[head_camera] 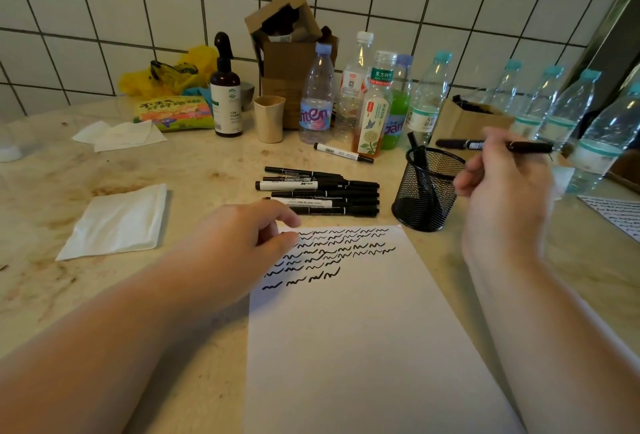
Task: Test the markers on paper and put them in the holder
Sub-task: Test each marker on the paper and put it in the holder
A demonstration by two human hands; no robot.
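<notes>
A white sheet of paper [346, 329] lies in front of me, its top covered with several rows of black squiggles. My left hand [239, 243] rests on its upper left corner, fingers loosely curled, holding nothing. My right hand [505, 194] is raised to the right of the black mesh holder [424, 198] and grips a black marker [491, 146] lying level above the holder's right side. Inside the holder stand one or two black markers. A pile of several black and white markers [322, 192] lies just beyond the paper. One more white marker [343, 153] lies near the bottles.
Behind the holder stand several plastic bottles [317, 97], a paper cup [269, 118], a brown spray bottle [225, 94] and cardboard boxes [287, 52]. Tissues [117, 222] lie at the left. A second scribbled sheet [616, 211] sits at the right edge. A tiled wall closes the back.
</notes>
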